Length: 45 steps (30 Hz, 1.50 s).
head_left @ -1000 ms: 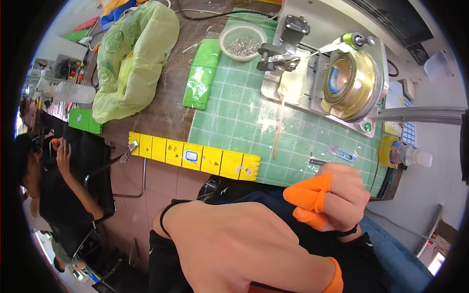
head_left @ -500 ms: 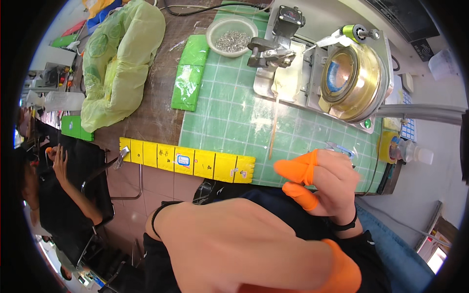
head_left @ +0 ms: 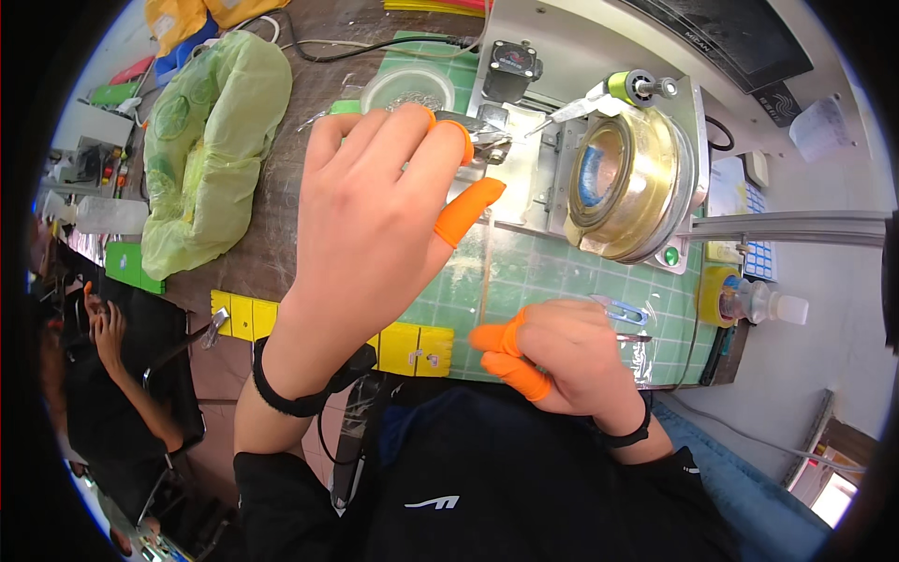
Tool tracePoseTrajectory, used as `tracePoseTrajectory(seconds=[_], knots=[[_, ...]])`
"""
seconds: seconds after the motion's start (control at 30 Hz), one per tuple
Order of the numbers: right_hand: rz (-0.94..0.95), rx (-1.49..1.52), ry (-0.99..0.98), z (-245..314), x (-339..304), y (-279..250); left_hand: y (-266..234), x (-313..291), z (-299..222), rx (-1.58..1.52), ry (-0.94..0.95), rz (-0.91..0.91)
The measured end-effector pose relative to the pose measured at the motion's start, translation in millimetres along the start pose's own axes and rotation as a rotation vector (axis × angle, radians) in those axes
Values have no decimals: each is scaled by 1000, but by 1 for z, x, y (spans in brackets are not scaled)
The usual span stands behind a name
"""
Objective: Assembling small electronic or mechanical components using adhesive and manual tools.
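My left hand (head_left: 375, 197), with orange finger cots on thumb and some fingers, reaches over the mat beside a small metal clamp (head_left: 492, 140). Its thumb stands apart from the bent fingers, and I see nothing held. Behind those fingers a white bowl (head_left: 407, 80) of small metal pieces is partly covered. Nearer the front edge, my right hand (head_left: 571, 361) is closed in a pinch, also with orange cots; what it holds, if anything, is too small to make out. A thin wooden stick (head_left: 486, 267) runs from the pale pad (head_left: 522, 169) down toward the right hand.
A brass-coloured round machine part (head_left: 627, 183) stands at the right of the green gridded mat (head_left: 552, 272). Blue-handled tweezers (head_left: 623, 311) lie near my right hand. A yellow strip (head_left: 417, 348) borders the front edge. A yellow-green bag (head_left: 211, 159) sits left; a co-worker's hand (head_left: 108, 328) shows far left.
My left hand has gone from low in front of my body up and forward to the clamp and bowl. The right hand keeps its pinch; the whole view has shifted somewhat.
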State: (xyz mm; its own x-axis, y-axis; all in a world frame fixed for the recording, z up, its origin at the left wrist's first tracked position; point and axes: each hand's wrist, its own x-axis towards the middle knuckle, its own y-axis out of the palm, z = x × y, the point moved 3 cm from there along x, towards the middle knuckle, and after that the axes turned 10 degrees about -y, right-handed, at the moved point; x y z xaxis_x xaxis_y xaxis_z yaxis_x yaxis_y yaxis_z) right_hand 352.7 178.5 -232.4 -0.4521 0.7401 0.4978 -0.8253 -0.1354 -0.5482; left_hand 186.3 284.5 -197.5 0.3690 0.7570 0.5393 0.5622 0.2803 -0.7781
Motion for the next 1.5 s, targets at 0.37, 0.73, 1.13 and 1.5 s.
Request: tracePoseTrajectory(seconds=[0.37,0.73,1.13,1.5], knots=[[-31,26,7,-8,11,1,13,5,-3,-59,-4,52],[-749,801,450,-50,27,51,15,4,-2,-241,71,63],[-927,809,402,-67,44,52,16,-6,-2,-96,130,60],[-977,556,369,-89,58,49,-27,128,9,-916,96,759]])
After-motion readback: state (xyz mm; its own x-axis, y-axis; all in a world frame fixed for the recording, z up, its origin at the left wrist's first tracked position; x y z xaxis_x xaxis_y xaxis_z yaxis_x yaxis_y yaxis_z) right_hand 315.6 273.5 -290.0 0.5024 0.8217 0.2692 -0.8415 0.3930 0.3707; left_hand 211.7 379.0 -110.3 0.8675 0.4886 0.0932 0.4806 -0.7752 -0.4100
